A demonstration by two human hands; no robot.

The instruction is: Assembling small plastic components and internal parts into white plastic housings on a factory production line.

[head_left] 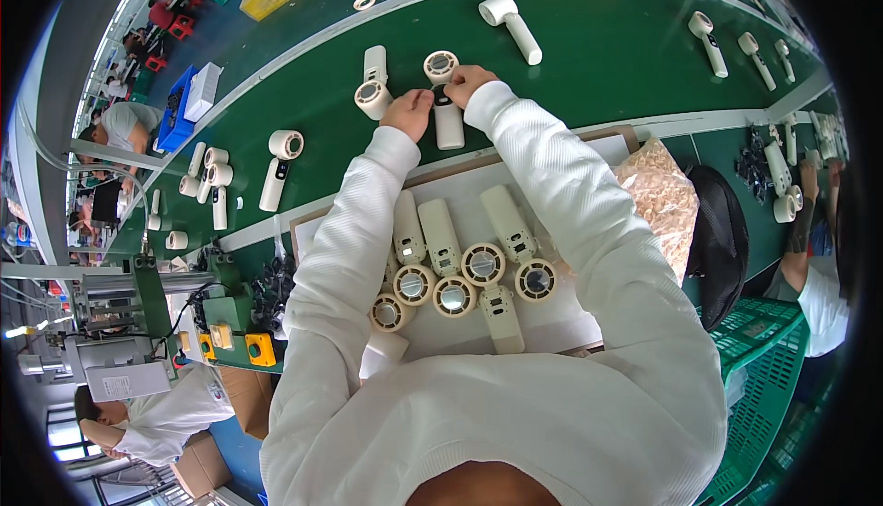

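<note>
My left hand [406, 114], right hand [469, 85]: at neck of white fan [448, 127], clamping unclear; handling seemingly unfinished. Near tray [559, 322]: other fans [440, 237], untouched.

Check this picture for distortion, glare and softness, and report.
Head view: the green work surface bows toward the rim, and the corners are black; head view: a silver fan disc near the torso glares, and the lower-left window looks washed out; head view: the left hand and right hand look fairly crisp, while the red-topped person at upper left is small and indistinct.
</note>
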